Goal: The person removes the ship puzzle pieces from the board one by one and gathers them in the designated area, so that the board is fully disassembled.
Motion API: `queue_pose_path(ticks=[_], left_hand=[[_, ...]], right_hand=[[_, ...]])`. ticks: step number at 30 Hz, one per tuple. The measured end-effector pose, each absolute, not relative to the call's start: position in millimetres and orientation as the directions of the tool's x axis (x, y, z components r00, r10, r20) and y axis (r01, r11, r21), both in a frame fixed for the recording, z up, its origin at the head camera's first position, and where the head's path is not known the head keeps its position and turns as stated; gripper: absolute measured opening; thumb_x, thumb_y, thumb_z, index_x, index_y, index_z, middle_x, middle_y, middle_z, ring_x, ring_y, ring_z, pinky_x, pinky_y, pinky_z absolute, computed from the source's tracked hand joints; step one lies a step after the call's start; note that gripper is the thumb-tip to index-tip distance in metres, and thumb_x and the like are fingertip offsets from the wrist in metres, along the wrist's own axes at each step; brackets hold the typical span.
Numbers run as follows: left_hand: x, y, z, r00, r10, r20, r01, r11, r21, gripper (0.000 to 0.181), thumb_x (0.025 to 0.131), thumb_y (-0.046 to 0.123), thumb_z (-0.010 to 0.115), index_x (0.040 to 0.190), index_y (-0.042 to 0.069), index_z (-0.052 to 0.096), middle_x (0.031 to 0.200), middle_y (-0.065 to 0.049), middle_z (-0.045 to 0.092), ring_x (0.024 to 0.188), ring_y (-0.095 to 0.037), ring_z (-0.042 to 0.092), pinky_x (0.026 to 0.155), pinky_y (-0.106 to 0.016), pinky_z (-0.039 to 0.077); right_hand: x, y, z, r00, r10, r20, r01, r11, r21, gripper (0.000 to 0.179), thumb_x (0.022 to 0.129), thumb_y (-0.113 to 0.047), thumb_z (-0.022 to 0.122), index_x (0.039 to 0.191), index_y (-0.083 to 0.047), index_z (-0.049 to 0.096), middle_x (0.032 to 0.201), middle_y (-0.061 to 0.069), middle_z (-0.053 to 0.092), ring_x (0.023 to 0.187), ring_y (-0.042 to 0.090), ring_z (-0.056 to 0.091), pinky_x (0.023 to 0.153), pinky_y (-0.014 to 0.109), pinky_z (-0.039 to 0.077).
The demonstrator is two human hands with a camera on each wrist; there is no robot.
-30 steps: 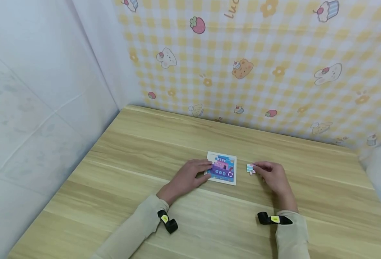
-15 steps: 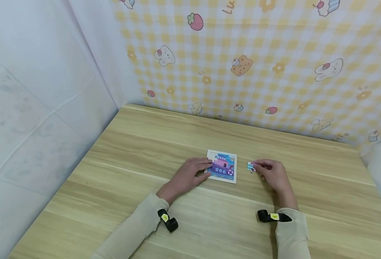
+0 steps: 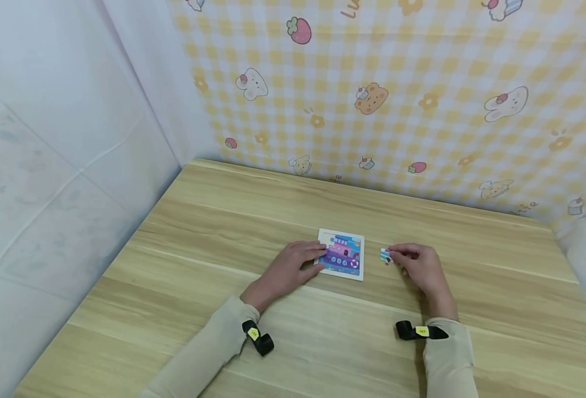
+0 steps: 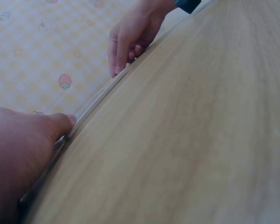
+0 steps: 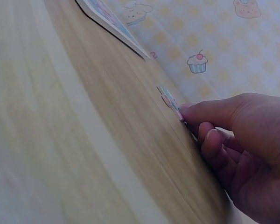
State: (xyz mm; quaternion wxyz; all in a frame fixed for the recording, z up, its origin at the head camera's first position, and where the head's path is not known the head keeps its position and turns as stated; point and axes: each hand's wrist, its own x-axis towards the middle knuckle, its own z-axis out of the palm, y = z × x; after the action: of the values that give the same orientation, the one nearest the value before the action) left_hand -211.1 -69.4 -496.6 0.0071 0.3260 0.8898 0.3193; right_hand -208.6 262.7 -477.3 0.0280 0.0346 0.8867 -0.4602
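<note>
A square jigsaw puzzle (image 3: 343, 255) with a white frame and a purple and pink ship picture lies flat on the table. Its upper left part looks pale. My left hand (image 3: 285, 271) rests at its left side, fingers laid over the frame and thumb along the near edge. In the left wrist view that thumb (image 4: 63, 123) touches the board's rim. To the right of the board, my right hand (image 3: 422, 271) pinches a small blue and white puzzle piece (image 3: 385, 255) between thumb and fingertips. The right wrist view shows the piece (image 5: 170, 100) low over the wood, slightly tilted.
The wooden table (image 3: 223, 221) ends at a yellow checked cloth (image 3: 397, 132) behind and a white cloth wall (image 3: 74, 166) on the left. Black wrist cameras are strapped over both beige sleeves (image 3: 449, 354).
Both hands keep their places at the puzzle and the piece. The head view has tilted slightly, so the scene sits a little higher. The piece looks slightly turned in the right fingers.
</note>
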Motion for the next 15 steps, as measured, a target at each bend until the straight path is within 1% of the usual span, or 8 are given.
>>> queue_pose_path(ticks=[7, 12, 15], left_hand=[[-211.0, -70.1, -496.3, -0.785, 0.591, 0.185, 0.576, 0.587, 0.569, 0.045, 0.106, 0.034, 0.061, 0.144, 0.01, 0.061, 0.151, -0.003, 0.056, 0.145, -0.021, 0.046, 0.124, -0.042, 0.031], [-211.3, -70.0, -496.0, -0.781, 0.599, 0.178, 0.581, 0.591, 0.559, 0.045, 0.107, 0.034, 0.059, 0.145, 0.011, 0.06, 0.153, -0.001, 0.055, 0.146, -0.019, 0.045, 0.125, -0.042, 0.029], [-210.9, -70.1, -496.7, -0.778, 0.604, 0.175, 0.584, 0.59, 0.558, 0.045, 0.107, 0.035, 0.058, 0.146, 0.012, 0.059, 0.155, -0.001, 0.052, 0.147, -0.019, 0.043, 0.125, -0.042, 0.028]], right_hand=[[-208.0, 265.6, -478.8, -0.997, 0.037, -0.068, 0.077, 0.546, -0.834, 0.027, 0.103, -0.016, 0.066, 0.119, 0.004, 0.074, 0.093, 0.01, 0.073, 0.061, 0.007, 0.056, 0.053, 0.022, 0.051], [-207.7, 266.5, -479.3, -0.996, 0.044, -0.077, 0.088, 0.524, -0.847, 0.028, 0.104, -0.018, 0.066, 0.12, 0.004, 0.074, 0.096, 0.008, 0.073, 0.062, 0.007, 0.056, 0.055, 0.022, 0.053], [-207.4, 267.0, -479.7, -0.995, 0.046, -0.087, 0.098, 0.51, -0.854, 0.03, 0.104, -0.02, 0.065, 0.12, 0.005, 0.073, 0.093, 0.007, 0.072, 0.064, 0.006, 0.056, 0.056, 0.022, 0.053]])
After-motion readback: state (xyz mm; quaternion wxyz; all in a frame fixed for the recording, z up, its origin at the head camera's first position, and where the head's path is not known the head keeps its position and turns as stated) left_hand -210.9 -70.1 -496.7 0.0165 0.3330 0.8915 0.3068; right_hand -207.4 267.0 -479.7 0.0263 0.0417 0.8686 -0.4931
